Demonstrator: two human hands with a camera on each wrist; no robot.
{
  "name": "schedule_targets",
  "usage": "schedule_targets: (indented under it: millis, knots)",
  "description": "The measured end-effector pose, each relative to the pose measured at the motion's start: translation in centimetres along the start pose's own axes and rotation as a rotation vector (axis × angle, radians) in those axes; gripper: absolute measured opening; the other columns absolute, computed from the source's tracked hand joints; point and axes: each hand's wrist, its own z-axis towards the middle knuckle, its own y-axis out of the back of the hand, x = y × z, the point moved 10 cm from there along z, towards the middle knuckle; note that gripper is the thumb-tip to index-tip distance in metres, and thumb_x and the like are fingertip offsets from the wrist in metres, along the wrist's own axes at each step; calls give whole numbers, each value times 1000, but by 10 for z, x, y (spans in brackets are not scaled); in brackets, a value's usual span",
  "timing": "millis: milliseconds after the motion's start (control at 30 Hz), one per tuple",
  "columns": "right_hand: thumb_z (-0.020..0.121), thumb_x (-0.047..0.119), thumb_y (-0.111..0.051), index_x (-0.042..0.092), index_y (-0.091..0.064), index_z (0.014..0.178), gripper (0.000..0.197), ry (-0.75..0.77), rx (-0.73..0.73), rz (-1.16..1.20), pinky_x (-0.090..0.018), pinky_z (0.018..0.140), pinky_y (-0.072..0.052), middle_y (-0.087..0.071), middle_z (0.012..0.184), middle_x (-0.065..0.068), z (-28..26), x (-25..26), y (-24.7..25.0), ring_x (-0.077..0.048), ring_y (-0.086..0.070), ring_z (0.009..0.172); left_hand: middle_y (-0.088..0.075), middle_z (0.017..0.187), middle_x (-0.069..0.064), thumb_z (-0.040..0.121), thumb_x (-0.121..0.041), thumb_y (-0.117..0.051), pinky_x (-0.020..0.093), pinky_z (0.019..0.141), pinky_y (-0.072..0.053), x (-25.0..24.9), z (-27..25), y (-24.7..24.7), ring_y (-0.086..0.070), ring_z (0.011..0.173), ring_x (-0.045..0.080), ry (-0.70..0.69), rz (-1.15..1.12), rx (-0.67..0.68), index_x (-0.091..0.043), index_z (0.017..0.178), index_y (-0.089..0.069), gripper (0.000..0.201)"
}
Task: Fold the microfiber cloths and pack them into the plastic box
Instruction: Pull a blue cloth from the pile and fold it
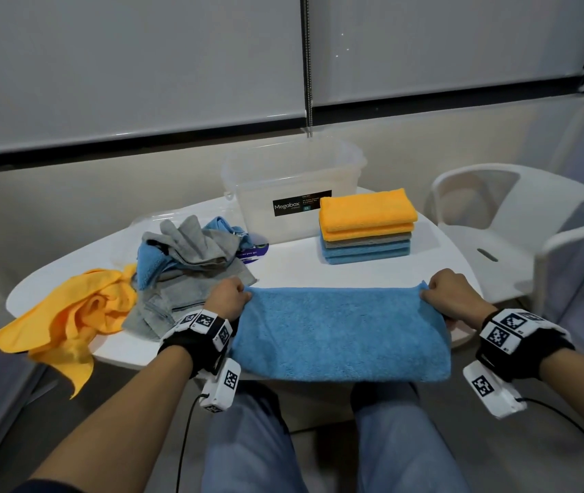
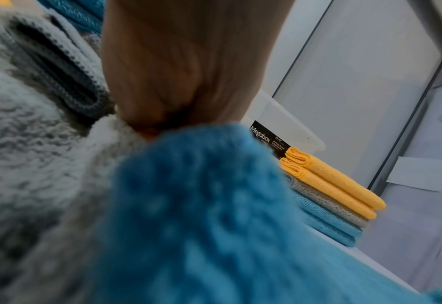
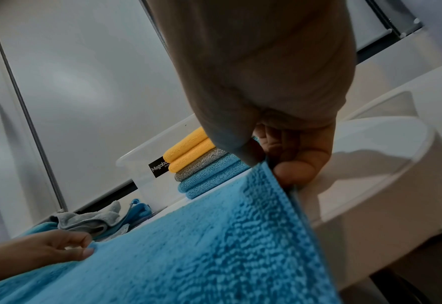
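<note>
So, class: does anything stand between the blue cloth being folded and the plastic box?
Partly: the stack of folded cloths stands before the box at its right front. The blue cloth has bare table ahead otherwise.

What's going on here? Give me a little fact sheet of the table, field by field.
Being folded: blue cloth, stretched flat at the table's near edge
Left hand: pinches its far left corner
Right hand: pinches its far right corner
Folded stack: two orange, one grey, two blue
Unfolded heap: grey, blue, orange
Box: looks empty
</note>
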Motion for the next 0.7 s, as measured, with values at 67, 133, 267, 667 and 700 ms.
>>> schedule_targets:
  millis: [67,133,267,667,700]
  knots:
    - [87,12,-58,-3,-57,75,19,0,-12,-20,-38,58,-50,-63,78,-23,-1,0,0,-36,-63,72,-59,89,11,94,-17,-63,29,71,-35,1,2,-1,-53,85,24,6,6,7,-11,83,-52,17]
    - [89,13,-58,-3,-56,74,22,9,-19,-37,-36,59,-47,-63,79,-23,0,0,0,-36,-62,74,-59,89,11,94,-20,-62,29,71,-35,1,5,-3,-53,85,24,5,22,13,-11,83,-52,18]
    - [87,13,-57,3,-49,68,23,14,-19,-47,-31,54,-38,-58,73,-18,4,-2,-2,-33,-59,73,-57,90,12,96,-20,-60,30,70,-33,1,9,-7,-53,86,25,-4,41,39,-9,85,-51,18]
    - [80,19,-60,13,-47,82,15,4,-6,-147,-31,53,-30,-55,85,-7,6,2,3,-26,-54,77,-64,101,12,86,-18,-64,33,79,-46,-15,9,1,-61,97,30,-46,134,9,-10,100,-57,17]
    - [79,18,-61,14,-47,80,15,-4,11,-144,-30,53,-31,-55,84,-7,6,2,3,-25,-54,76,-64,99,9,85,-19,-66,31,79,-46,-18,8,2,-61,97,29,-58,123,9,-10,101,-61,19]
